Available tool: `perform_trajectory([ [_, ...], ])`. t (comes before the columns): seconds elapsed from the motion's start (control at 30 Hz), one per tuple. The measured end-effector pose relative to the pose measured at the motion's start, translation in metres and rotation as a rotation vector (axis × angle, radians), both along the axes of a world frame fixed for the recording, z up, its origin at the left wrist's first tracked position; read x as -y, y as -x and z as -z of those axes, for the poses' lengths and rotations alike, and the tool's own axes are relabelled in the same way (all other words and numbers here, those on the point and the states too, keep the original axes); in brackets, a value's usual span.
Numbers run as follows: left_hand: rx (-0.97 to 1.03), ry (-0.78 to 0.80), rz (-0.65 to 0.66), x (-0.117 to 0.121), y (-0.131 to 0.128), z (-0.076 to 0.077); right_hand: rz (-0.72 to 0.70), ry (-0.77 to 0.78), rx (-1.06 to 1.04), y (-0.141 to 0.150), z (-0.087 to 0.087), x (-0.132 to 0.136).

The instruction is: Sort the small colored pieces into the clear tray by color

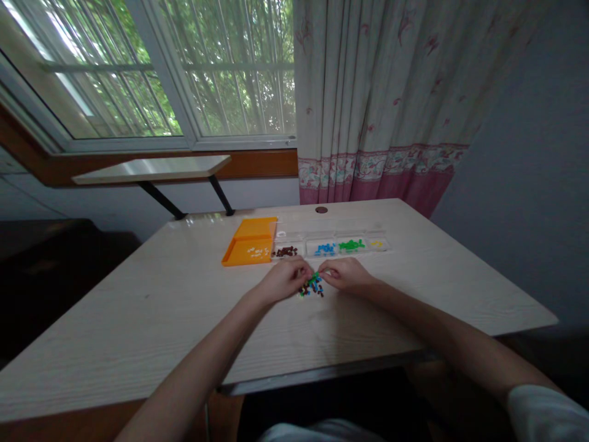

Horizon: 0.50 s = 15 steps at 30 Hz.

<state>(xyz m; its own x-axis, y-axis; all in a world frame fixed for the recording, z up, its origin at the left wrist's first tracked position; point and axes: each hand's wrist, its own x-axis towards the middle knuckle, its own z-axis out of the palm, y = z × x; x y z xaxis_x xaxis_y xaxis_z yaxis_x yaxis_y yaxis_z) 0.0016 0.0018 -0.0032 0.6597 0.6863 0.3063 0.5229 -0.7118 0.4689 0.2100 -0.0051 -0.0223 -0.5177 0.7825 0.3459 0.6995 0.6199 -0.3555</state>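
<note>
We see the mixed pile [315, 288] of small coloured pieces on the counter [386, 334]. Our left hand [285, 277] is at its left side and our right hand [348, 274] at its right, each with a bent grip; we cannot tell whether either is closed on a piece. Beyond the pile lies a clear tray [301, 244], with brown pieces [286, 252] to the pile's left, then blue [325, 249], green [351, 245] and yellow pieces [377, 244] increasingly to its right. The orange case [249, 239], holding white pieces [258, 252], is beyond the pile to the left.
</note>
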Motion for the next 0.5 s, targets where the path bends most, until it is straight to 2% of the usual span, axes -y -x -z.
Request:
perform_trajectory([
  [0.5,0.045,0.002,-0.008,0.0044,-0.0051,-0.0003,-0.004,-0.003,-0.09,0.0048,0.0048,0.001],
])
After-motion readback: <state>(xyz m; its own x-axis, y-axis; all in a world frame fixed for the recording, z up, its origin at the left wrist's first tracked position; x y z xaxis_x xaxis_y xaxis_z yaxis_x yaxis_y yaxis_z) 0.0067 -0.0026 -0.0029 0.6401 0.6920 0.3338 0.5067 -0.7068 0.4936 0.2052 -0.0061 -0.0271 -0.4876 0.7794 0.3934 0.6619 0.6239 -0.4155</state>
